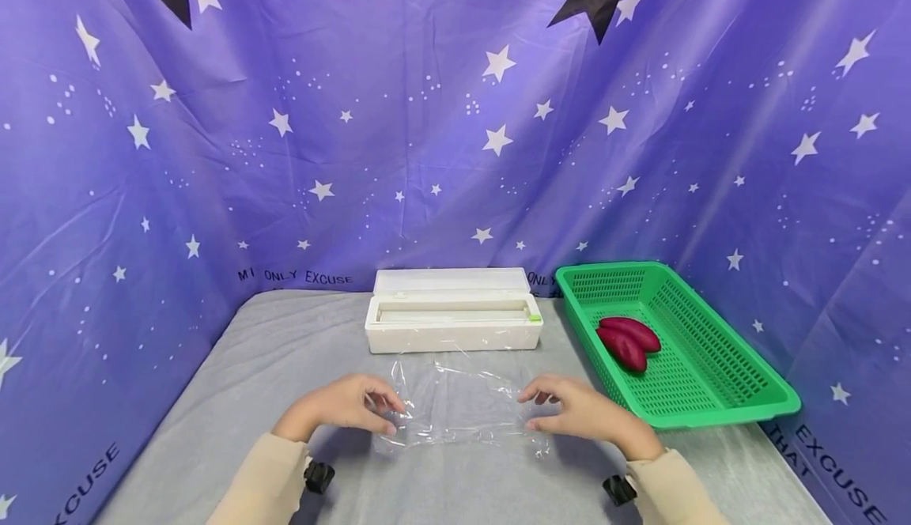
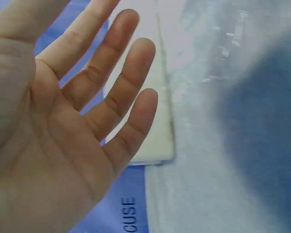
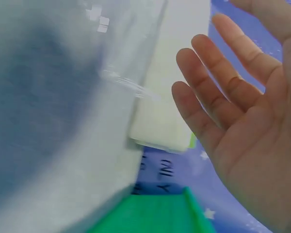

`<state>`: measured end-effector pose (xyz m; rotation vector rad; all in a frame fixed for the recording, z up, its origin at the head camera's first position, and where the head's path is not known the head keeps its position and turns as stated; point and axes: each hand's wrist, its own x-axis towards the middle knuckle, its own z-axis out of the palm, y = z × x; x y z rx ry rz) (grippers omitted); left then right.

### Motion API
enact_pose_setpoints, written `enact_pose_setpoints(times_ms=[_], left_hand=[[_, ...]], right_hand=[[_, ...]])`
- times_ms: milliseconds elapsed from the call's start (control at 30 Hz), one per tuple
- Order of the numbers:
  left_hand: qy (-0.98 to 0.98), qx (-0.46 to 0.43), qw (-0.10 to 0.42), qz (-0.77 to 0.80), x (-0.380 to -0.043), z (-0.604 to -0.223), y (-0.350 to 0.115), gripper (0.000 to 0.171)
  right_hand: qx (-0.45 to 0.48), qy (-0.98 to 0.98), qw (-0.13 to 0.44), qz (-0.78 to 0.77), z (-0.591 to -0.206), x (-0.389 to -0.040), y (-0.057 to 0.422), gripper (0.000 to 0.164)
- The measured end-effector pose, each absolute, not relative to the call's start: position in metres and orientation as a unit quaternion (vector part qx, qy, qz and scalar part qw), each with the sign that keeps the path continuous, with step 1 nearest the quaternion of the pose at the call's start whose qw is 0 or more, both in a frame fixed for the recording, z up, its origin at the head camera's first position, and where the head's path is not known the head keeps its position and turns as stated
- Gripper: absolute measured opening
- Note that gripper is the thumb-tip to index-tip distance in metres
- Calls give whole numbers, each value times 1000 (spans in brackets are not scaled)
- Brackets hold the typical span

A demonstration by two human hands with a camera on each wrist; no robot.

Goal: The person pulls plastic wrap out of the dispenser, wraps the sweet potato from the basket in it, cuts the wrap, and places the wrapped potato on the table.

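A sheet of clear plastic wrap (image 1: 463, 405) lies loosely crinkled over the grey cloth in front of a white wrap dispenser box (image 1: 454, 338), whose lid stands raised. At the film's left edge is my left hand (image 1: 350, 403), its thumb and fingers apart. My right hand (image 1: 580, 409) mirrors it at the right edge, also with a gap between thumb and fingers. In the left wrist view the fingers (image 2: 119, 104) are spread and loosely bent, gripping nothing visible. The right wrist view shows the fingers (image 3: 203, 97) likewise relaxed, with film beyond them.
On the right stands a green perforated basket (image 1: 740, 413) with two dark red sweet potatoes (image 1: 626, 349) inside. Grey cloth (image 1: 235, 383) covers the table. A purple curtain (image 1: 427, 153) printed with stars closes off the back and sides.
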<state>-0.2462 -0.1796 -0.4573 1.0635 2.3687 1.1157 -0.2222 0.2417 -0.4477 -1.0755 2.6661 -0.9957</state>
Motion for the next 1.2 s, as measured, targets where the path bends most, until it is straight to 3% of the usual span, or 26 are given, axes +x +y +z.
enact_pose_setpoints(times_ms=[367,1200], left_hand=[[827,366,115,412,-251,-436,-175,28],[819,344,17,459,-262,-436,-139,38]], right_hand=[[-349,887,-20,-302,-417,-237,253,31],[-250,917,-65,-303,-359,-271,312,26]])
